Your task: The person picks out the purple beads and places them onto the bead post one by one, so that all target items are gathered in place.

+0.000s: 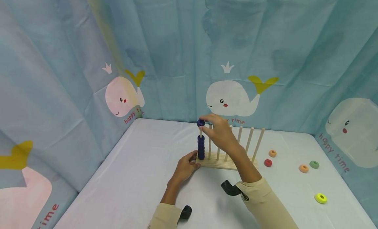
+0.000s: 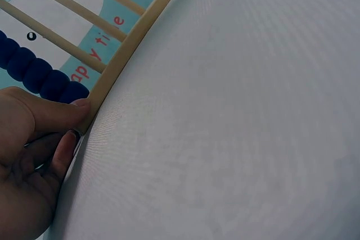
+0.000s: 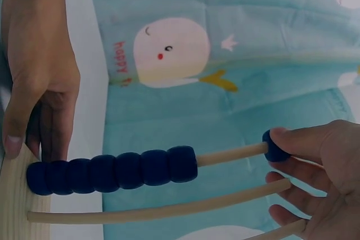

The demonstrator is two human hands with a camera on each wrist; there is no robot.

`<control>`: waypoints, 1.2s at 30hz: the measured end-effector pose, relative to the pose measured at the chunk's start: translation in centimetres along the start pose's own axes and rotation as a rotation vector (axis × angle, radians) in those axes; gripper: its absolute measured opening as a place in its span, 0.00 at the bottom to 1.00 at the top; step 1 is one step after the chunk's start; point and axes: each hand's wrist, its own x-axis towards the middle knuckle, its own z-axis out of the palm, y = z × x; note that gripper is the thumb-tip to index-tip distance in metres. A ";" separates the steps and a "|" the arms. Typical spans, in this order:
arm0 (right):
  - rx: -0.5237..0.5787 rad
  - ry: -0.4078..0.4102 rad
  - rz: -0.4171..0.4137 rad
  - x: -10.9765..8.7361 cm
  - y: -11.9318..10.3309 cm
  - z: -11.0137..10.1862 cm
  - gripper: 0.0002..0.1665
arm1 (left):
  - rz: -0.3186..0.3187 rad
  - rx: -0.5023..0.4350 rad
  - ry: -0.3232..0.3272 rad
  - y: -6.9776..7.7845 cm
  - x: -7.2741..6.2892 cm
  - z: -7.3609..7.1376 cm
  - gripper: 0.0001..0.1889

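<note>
My right hand (image 1: 222,133) pinches a dark blue bead (image 3: 275,149) between thumb and fingers at the top of the leftmost peg (image 3: 230,154). The tip of that peg meets the bead in the right wrist view. Lower down, a stack of several dark blue beads (image 1: 201,147) sits on the same peg, reaching the wooden base (image 1: 218,163). My left hand (image 1: 183,169) grips the left end of this base, its thumb (image 2: 64,114) on the front edge beside the lowest bead. Several bare upright pegs (image 1: 258,144) stand in a row to the right, partly hidden by my right hand.
Right of the base lie loose beads on the white table (image 1: 141,183): a red one (image 1: 268,163), two orange ones (image 1: 272,153), a green one (image 1: 314,164) and a yellow one (image 1: 320,198). A blue whale-print curtain (image 1: 171,91) hangs around the table.
</note>
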 end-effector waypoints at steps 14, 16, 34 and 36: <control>0.046 0.060 -0.020 -1.2 0.4 -1.1 0.21 | 0.010 -0.005 0.000 0.1 0.0 0.0 0.32; 0.045 0.080 -0.031 -1.6 0.4 -1.6 0.21 | 0.006 -0.003 0.001 0.1 0.0 0.0 0.32; -0.063 0.354 -0.037 -9.6 5.1 -9.0 0.17 | 0.031 -0.033 0.027 -0.3 0.2 -0.1 0.30; -0.099 0.367 0.008 -10.7 6.4 -9.7 0.16 | 0.034 -0.042 0.051 -0.2 0.0 -0.4 0.29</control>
